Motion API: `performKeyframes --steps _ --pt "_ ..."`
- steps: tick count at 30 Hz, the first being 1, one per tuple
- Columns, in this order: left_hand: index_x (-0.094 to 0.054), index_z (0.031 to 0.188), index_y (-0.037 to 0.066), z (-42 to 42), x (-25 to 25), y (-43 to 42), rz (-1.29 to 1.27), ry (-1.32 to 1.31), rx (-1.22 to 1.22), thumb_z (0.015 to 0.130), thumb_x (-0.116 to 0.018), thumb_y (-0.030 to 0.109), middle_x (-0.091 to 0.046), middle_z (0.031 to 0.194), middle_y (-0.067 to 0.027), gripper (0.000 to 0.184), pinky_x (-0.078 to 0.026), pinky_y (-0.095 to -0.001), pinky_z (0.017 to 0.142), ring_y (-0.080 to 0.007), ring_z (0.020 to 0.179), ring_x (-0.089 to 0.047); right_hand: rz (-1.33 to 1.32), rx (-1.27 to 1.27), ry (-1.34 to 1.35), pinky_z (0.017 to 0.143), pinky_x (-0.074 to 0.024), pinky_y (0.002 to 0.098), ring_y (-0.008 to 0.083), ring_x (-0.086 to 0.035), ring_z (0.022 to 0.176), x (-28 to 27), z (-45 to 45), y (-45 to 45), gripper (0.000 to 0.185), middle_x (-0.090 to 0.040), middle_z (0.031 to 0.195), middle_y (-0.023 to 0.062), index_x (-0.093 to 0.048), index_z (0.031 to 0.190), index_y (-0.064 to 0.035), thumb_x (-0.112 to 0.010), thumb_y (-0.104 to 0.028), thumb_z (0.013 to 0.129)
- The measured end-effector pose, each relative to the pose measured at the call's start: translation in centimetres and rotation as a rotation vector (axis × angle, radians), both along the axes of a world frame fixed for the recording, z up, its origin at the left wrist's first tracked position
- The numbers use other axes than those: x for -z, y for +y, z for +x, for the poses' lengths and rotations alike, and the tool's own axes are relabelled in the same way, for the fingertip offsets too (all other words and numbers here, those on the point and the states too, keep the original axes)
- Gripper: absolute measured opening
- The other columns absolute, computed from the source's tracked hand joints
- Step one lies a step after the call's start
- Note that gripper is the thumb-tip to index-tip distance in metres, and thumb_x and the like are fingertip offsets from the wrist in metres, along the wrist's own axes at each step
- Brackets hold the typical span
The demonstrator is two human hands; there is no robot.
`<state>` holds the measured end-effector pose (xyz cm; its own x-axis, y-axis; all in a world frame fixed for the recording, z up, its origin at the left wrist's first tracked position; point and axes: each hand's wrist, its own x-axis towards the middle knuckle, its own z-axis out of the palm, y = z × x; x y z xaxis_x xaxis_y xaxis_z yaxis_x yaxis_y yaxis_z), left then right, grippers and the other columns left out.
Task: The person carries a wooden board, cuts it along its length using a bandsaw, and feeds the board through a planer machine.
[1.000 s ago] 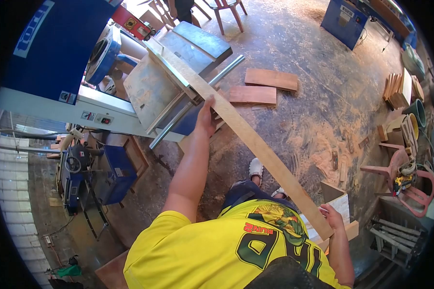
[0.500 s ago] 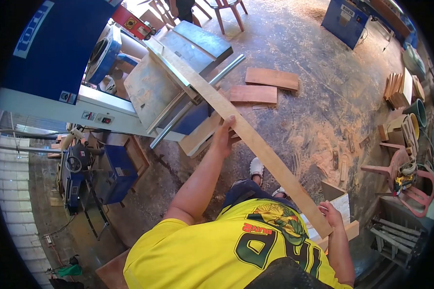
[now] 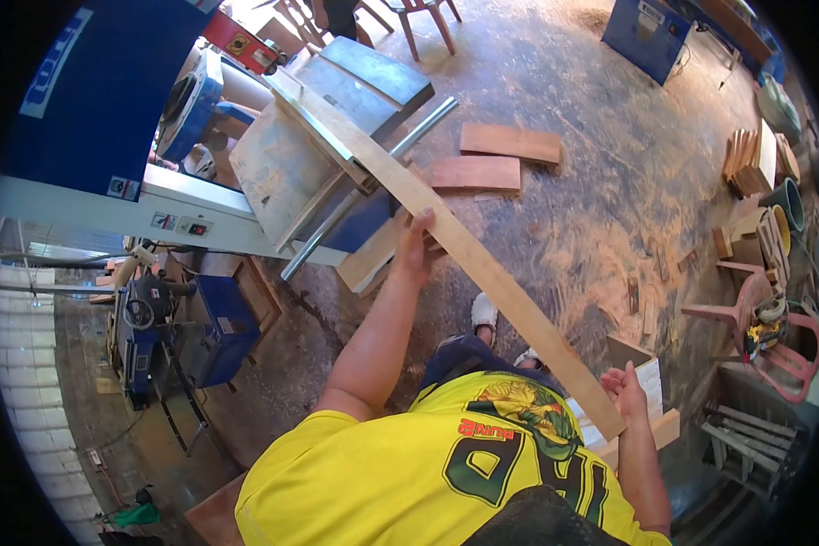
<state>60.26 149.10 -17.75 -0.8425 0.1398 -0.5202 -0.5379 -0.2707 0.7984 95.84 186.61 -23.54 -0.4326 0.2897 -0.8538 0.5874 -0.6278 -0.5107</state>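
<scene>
A long wooden board runs diagonally from the machine table down to my right side. Its far end lies along the metal fence. My left hand grips the board near its middle, thumb on top and fingers underneath. Close to the board's near end, my right hand is at its right edge, with some fingers raised and apart; the palm side is partly hidden, and whether it bears the board's weight does not show.
Two reddish planks lie on the floor beyond the board. A pink plastic chair and stacked wood pieces stand at the right. Another machine is at the left. A person stands at the top.
My left hand has slid along the board toward me from beside the fence. My right hand's fingers have lifted and spread somewhat at the near end. The view has shifted slightly.
</scene>
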Motion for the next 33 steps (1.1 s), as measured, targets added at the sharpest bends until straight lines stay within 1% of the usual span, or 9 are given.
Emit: performKeyframes --steps 4,10,16,21,23,27,29,31,33 --pt "-0.042 0.130 0.012 -0.2 -1.0 0.3 -0.005 0.036 0.000 0.078 -0.062 0.047 -0.059 0.112 -0.0100 0.067 -0.050 -0.0430 0.084 -0.0251 0.100 -0.060 -0.007 0.102 0.066 0.088 -0.0468 0.0359 0.0236 -0.060 0.089 -0.8 -0.2 -0.3 0.057 -0.062 0.087 0.0113 -0.058 0.095 -0.0041 -0.047 -0.060 0.090" --pt "-0.044 0.129 0.009 -0.3 -1.3 0.4 -0.024 0.031 -0.048 0.078 -0.061 0.051 -0.061 0.109 -0.0106 0.068 -0.050 -0.0440 0.087 -0.0264 0.097 -0.063 -0.079 0.245 0.027 0.088 -0.0479 0.0373 0.0244 -0.060 0.089 -5.9 -3.0 -2.3 0.061 -0.062 0.087 0.0126 -0.057 0.089 -0.0029 -0.049 -0.063 0.087" --pt "-0.042 0.131 0.007 -0.9 -1.7 0.2 -0.023 0.036 -0.027 0.078 -0.061 0.052 -0.059 0.113 -0.0120 0.072 -0.050 -0.0428 0.087 -0.0278 0.099 -0.063 -0.089 0.211 0.105 0.084 -0.0505 0.0366 0.0241 -0.061 0.083 -2.7 -2.1 -1.7 0.059 -0.062 0.082 0.0118 -0.058 0.087 -0.0033 -0.047 -0.061 0.089" --pt "-0.043 0.131 0.007 -1.5 -0.5 -0.4 -0.013 0.034 -0.064 0.076 -0.063 0.052 -0.058 0.115 -0.0129 0.074 -0.050 -0.0430 0.086 -0.0271 0.101 -0.061 -0.089 0.193 0.086 0.082 -0.0509 0.0357 0.0234 -0.061 0.081 -2.4 -2.6 -2.1 0.058 -0.062 0.081 0.0110 -0.058 0.086 -0.0042 -0.045 -0.060 0.090" --pt "-0.051 0.122 0.011 -1.8 0.2 -1.0 -0.003 0.017 -0.064 0.077 -0.064 0.053 -0.061 0.109 -0.0065 0.062 -0.049 -0.0441 0.088 -0.0225 0.100 -0.060 -0.095 0.186 0.086 0.082 -0.0507 0.0354 0.0231 -0.061 0.081 -2.3 -2.7 -2.3 0.058 -0.062 0.081 0.0109 -0.058 0.085 -0.0044 -0.045 -0.060 0.090" --pt "-0.050 0.122 0.010 -2.4 0.8 -1.4 0.007 0.043 -0.049 0.077 -0.064 0.054 -0.061 0.110 -0.0064 0.064 -0.049 -0.0432 0.087 -0.0225 0.101 -0.060 -0.092 0.160 0.086 0.082 -0.0501 0.0348 0.0226 -0.061 0.079 -3.3 -3.7 -3.0 0.057 -0.062 0.080 0.0106 -0.058 0.085 -0.0045 -0.045 -0.060 0.091" --pt "-0.050 0.123 0.010 -2.5 0.4 -1.3 0.010 0.046 -0.069 0.074 -0.066 0.053 -0.058 0.109 -0.0074 0.067 -0.050 -0.0415 0.083 -0.0225 0.097 -0.060 -0.095 0.156 0.091 0.082 -0.0499 0.0347 0.0225 -0.061 0.079 -3.5 -4.0 -3.2 0.057 -0.062 0.080 0.0104 -0.058 0.085 -0.0045 -0.045 -0.059 0.091" --pt "-0.050 0.122 0.011 -2.9 1.0 -1.7 0.006 0.044 -0.064 0.074 -0.066 0.053 -0.059 0.108 -0.0066 0.067 -0.050 -0.0418 0.084 -0.0219 0.098 -0.060 -0.096 0.137 0.055 0.086 -0.0487 0.0355 0.0231 -0.061 0.083 -3.6 -4.2 -3.3 0.060 -0.062 0.082 0.0115 -0.058 0.088 -0.0021 -0.039 -0.058 0.094" --pt "-0.051 0.122 0.011 -3.2 1.4 -2.1 0.003 0.042 -0.063 0.074 -0.066 0.053 -0.059 0.108 -0.0058 0.066 -0.049 -0.0420 0.084 -0.0213 0.099 -0.059 -0.104 0.136 0.045 0.087 -0.0484 0.0352 0.0230 -0.061 0.083 -3.4 -4.3 -3.4 0.059 -0.061 0.082 0.0116 -0.057 0.089 -0.0019 -0.039 -0.058 0.094"
